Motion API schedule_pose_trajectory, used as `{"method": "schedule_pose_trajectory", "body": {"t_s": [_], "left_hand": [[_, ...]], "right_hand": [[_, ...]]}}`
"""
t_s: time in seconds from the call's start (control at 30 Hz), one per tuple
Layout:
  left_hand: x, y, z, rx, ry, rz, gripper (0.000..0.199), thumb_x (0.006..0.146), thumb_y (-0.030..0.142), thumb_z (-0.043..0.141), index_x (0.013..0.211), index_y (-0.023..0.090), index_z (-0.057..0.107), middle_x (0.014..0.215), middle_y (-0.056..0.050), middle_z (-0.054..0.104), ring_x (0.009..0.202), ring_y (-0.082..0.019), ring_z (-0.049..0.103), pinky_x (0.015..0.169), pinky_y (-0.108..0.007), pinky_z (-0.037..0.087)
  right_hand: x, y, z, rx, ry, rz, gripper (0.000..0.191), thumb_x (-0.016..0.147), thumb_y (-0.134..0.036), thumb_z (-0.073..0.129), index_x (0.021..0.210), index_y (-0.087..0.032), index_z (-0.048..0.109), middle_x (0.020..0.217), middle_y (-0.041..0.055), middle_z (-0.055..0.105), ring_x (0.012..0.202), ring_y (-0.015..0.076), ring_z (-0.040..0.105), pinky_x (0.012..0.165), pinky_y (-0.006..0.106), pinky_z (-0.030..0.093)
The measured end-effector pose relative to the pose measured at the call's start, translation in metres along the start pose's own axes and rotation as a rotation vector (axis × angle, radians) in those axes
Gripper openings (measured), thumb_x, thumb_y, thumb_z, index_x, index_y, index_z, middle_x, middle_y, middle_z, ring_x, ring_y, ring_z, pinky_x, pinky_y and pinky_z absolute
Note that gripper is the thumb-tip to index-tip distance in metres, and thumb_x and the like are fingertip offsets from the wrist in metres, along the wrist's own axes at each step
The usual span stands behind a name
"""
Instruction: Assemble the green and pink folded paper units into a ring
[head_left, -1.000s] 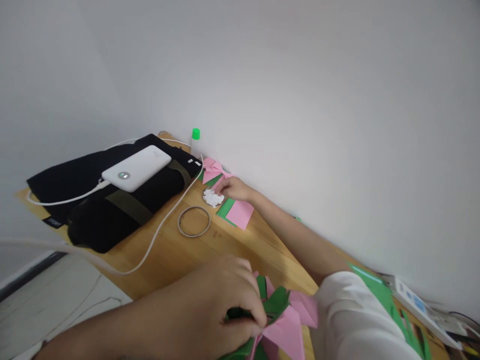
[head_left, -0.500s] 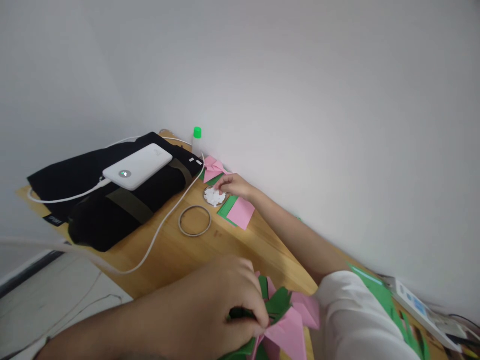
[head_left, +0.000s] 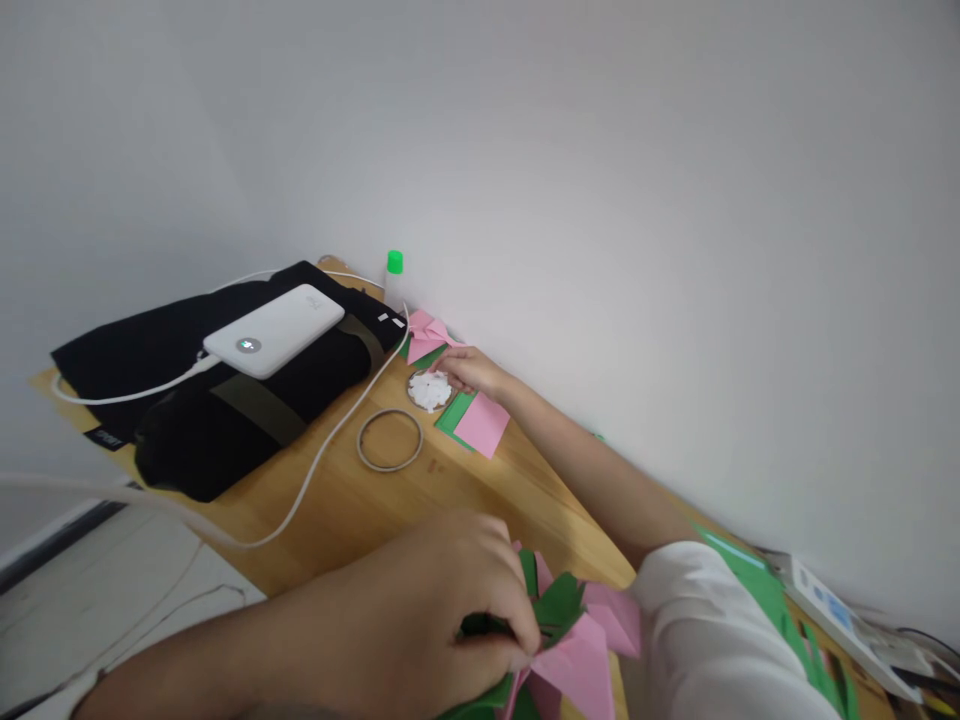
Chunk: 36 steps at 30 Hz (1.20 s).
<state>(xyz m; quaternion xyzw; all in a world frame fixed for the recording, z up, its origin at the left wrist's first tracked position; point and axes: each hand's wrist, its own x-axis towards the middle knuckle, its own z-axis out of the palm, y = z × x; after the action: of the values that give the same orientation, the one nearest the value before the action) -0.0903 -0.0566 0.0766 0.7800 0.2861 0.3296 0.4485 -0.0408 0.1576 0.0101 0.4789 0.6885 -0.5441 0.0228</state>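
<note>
The left hand [head_left: 442, 610] is pinching a pink-and-green folded paper piece [head_left: 581, 660] between thumb and fingers at the near edge of the surface [head_left: 337, 530]. Several of its pink and green folds are already standing joined, though its near side is running out of view. The right hand [head_left: 476, 372] is reaching to the far side, its fingers bent close together over a round dish of white bits [head_left: 430, 391]; whether they are gripping one, I cannot tell. Just beside the dish, a pink sheet [head_left: 484, 425] and green sheets [head_left: 454, 415] are lying flat, apparently unfolded, while a folded pink paper [head_left: 427, 330] is resting beyond it. How many folds are left is not showing. As for writing, the black label [head_left: 106, 438] on the dark cloth bundle [head_left: 187, 440] is carrying blurred lettering, and the white power bank [head_left: 277, 330] is showing a lit display and a faint logo, neither readable.
</note>
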Motion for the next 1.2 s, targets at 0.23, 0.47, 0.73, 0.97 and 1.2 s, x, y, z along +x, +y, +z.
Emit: {"method": "schedule_pose_trajectory", "body": {"t_s": [0.23, 0.47, 0.73, 0.97, 1.2], "left_hand": [[0.0000, 0.0009, 0.0023, 0.014, 0.026, 0.009, 0.017, 0.077, 0.005, 0.056, 0.064, 0.017, 0.057, 0.065, 0.002, 0.063, 0.069, -0.010, 0.054, 0.068, -0.022, 0.040], [0.0000, 0.0042, 0.0004, 0.016, 0.008, -0.015, 0.017, 0.078, 0.006, 0.055, 0.066, 0.017, 0.059, 0.069, 0.002, 0.064, 0.071, -0.011, 0.056, 0.070, -0.021, 0.042], [-0.0008, 0.0037, 0.0000, 0.023, 0.012, -0.003, 0.017, 0.077, 0.004, 0.055, 0.067, 0.017, 0.058, 0.068, 0.002, 0.064, 0.071, -0.011, 0.055, 0.070, -0.021, 0.042], [-0.0018, 0.0049, 0.0002, 0.027, 0.003, -0.013, 0.018, 0.079, 0.006, 0.054, 0.066, 0.018, 0.057, 0.069, 0.002, 0.064, 0.071, -0.011, 0.056, 0.071, -0.021, 0.043], [-0.0013, 0.0073, 0.0008, 0.073, 0.000, -0.039, 0.019, 0.080, 0.006, 0.055, 0.066, 0.018, 0.057, 0.068, 0.003, 0.064, 0.072, -0.010, 0.055, 0.072, -0.022, 0.040]], "right_hand": [[-0.0039, 0.0017, -0.0031, 0.032, -0.026, 0.005, 0.034, 0.092, -0.035, 0.058, 0.120, -0.016, 0.056, 0.120, 0.0088, 0.060, 0.102, 0.0213, 0.062, 0.085, 0.042, 0.054], [0.0023, 0.0056, -0.0028, 0.071, -0.090, 0.006, 0.034, 0.092, -0.035, 0.058, 0.121, -0.016, 0.056, 0.120, 0.0088, 0.059, 0.101, 0.0211, 0.062, 0.085, 0.042, 0.054], [-0.0011, 0.0013, 0.0010, 0.011, -0.134, 0.024, 0.033, 0.093, -0.036, 0.058, 0.119, -0.016, 0.057, 0.117, 0.0084, 0.061, 0.098, 0.0200, 0.063, 0.082, 0.040, 0.055], [-0.0015, 0.0038, 0.0026, -0.202, -0.068, -0.054, 0.030, 0.093, -0.035, 0.056, 0.117, -0.017, 0.058, 0.116, 0.0079, 0.061, 0.097, 0.0192, 0.063, 0.083, 0.039, 0.055], [-0.0014, 0.0066, 0.0014, -0.422, 0.061, -0.213, 0.030, 0.092, -0.033, 0.058, 0.118, -0.018, 0.059, 0.123, 0.0085, 0.059, 0.103, 0.0210, 0.061, 0.086, 0.041, 0.053]]}}
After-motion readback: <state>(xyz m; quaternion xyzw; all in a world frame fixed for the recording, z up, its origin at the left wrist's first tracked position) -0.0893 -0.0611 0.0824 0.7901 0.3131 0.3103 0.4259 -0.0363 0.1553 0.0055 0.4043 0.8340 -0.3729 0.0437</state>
